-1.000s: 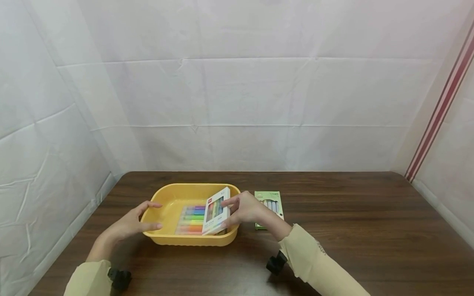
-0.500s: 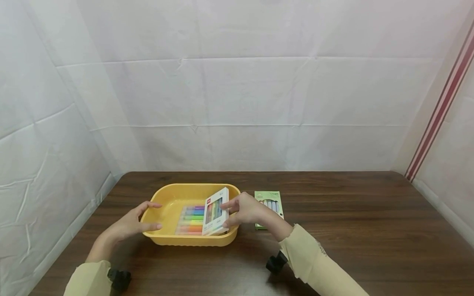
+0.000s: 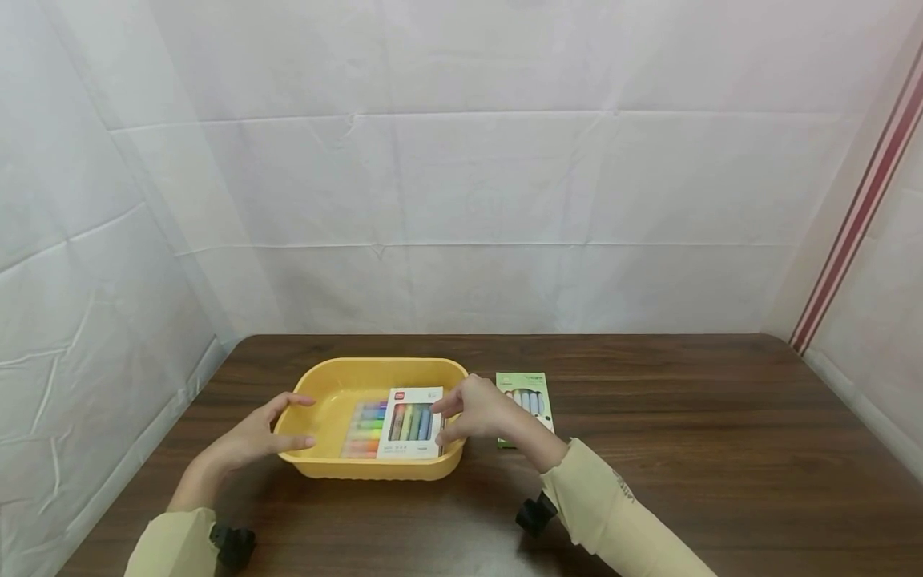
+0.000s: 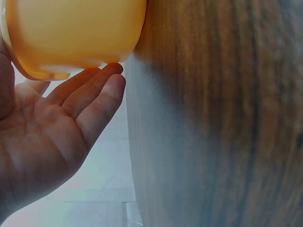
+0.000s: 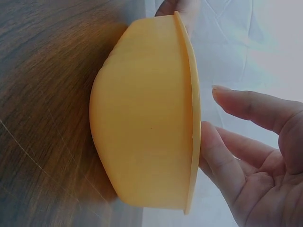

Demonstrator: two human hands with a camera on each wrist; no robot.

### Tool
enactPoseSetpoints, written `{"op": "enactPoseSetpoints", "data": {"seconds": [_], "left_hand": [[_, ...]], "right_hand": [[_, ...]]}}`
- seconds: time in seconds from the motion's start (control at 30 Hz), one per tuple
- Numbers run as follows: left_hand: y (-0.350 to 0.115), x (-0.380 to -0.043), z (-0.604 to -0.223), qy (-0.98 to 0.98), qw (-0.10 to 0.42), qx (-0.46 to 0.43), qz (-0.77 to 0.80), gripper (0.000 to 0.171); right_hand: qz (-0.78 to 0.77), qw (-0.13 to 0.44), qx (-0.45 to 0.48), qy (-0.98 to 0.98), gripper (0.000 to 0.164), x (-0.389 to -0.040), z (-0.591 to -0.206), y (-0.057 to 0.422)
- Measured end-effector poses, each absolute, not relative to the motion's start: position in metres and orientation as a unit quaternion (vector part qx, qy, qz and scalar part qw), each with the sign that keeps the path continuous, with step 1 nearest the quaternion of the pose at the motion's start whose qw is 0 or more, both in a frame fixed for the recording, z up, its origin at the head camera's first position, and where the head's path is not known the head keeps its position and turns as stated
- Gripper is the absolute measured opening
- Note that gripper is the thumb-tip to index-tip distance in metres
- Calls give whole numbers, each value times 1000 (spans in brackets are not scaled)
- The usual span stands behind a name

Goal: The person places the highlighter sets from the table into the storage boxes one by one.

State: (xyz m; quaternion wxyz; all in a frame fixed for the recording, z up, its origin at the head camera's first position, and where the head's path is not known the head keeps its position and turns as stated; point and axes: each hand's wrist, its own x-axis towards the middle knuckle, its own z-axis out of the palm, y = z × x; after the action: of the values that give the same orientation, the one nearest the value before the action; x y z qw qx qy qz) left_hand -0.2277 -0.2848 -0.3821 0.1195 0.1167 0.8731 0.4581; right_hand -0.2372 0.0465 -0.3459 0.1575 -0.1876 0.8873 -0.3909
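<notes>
A yellow plastic basin (image 3: 317,417) stands on the wooden table. My left hand (image 3: 255,433) holds its left end, with thumb and index finger reaching over the rim and the other fingers against the outer wall in the left wrist view. Inside the basin lies a clear pack of rainbow-coloured markers (image 3: 366,429). A white box of coloured pens with a window (image 3: 411,425) lies flat, partly over that pack. Above the basin's right rim is my right hand (image 3: 472,409), fingers apart beside the white box's right edge. In the right wrist view its fingers (image 5: 246,104) are spread.
A light green box of pens (image 3: 524,393) lies on the table (image 3: 671,449), just right of the basin and partly behind my right hand. White cloth (image 3: 461,176) hangs behind the table and at its sides.
The white box was tilted between my right fingers and now lies flat in the basin, let go. My left hand and the basin have stayed still.
</notes>
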Motion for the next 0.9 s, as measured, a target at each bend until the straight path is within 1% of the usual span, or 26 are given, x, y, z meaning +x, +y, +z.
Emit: {"op": "enactPoseSetpoints", "data": {"seconds": [0.37,0.9], "left_hand": [[-285,-227,-383,873,119,118,458,66],[-283,-227,-383,869,120,126,464,65]], "right_hand": [[-468,188,-209,838,38,-239,-349,58],[-548,185,-215,787,44,-244,-346,87]]}}
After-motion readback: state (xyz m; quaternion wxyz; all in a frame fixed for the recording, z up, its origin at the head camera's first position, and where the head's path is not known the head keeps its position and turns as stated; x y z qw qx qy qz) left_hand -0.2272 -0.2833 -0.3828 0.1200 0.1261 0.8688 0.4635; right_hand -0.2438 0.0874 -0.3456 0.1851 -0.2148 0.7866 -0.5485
